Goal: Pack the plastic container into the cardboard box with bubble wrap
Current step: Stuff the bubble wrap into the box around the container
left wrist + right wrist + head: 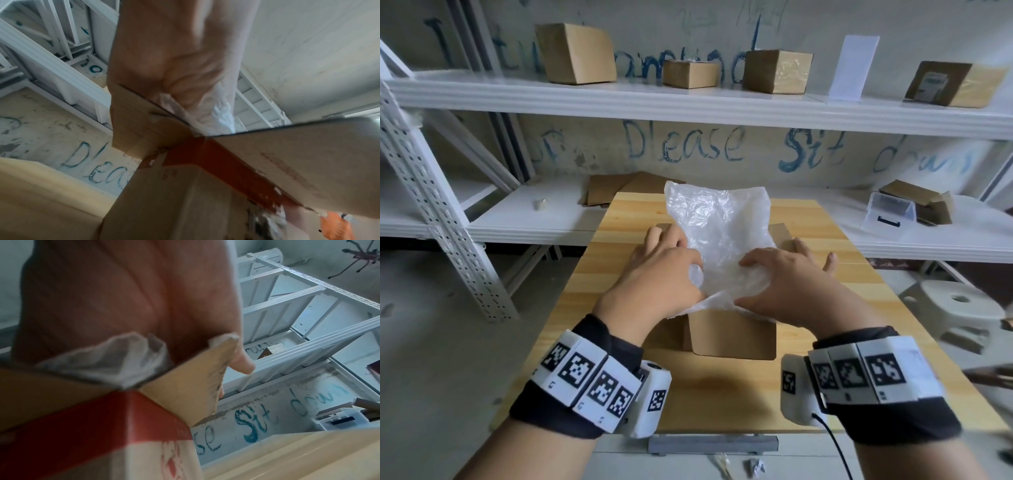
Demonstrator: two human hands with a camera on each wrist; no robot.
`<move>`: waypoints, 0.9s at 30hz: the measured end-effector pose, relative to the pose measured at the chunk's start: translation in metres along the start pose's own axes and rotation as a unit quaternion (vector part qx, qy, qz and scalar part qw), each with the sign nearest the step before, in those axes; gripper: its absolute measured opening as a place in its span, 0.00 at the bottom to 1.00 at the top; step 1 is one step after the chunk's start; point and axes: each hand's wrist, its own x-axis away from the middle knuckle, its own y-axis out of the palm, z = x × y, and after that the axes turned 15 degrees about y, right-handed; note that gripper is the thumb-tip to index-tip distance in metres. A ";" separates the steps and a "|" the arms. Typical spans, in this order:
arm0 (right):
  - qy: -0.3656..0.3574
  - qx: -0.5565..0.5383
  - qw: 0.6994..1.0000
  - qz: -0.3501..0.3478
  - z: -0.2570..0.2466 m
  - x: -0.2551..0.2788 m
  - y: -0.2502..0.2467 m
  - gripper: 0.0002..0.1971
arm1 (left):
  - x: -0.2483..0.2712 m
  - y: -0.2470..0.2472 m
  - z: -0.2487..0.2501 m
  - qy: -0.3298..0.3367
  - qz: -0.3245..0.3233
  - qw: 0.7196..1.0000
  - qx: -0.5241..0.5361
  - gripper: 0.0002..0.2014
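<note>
An open cardboard box [732, 339] with a red band stands in the middle of the wooden table [722, 404], its flaps spread out. A crumpled sheet of bubble wrap [719, 222] lies over its opening and sticks up at the far side. My left hand [664, 270] grips the wrap's near left edge, thumb curled into it. My right hand [787, 284] lies flat on the wrap at the near right, fingers spread. The wrist views show the bubble wrap [216, 116] [102, 363] tucked between palm and flap. A clear plastic container [887, 214] sits on the right shelf. The box's inside is hidden.
White metal shelving [688, 106] runs behind the table. Several cardboard boxes [575, 53] stand on its upper shelf. Flattened cardboard [619, 188] lies on the lower shelf behind the table. A white stool [959, 305] stands at the right.
</note>
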 end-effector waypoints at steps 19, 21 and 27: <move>-0.008 0.005 1.000 0.001 -0.008 -0.007 0.007 0.34 | 0.005 0.004 0.000 0.020 0.086 0.995 0.053 0.09; -0.043 -0.021 0.999 0.026 -0.003 -0.002 0.004 0.31 | 0.001 0.009 -0.003 0.012 0.108 0.993 0.048 0.07; -0.076 -0.012 0.995 0.067 0.000 0.011 -0.006 0.16 | 0.001 0.008 -0.010 0.011 0.065 0.997 0.038 0.12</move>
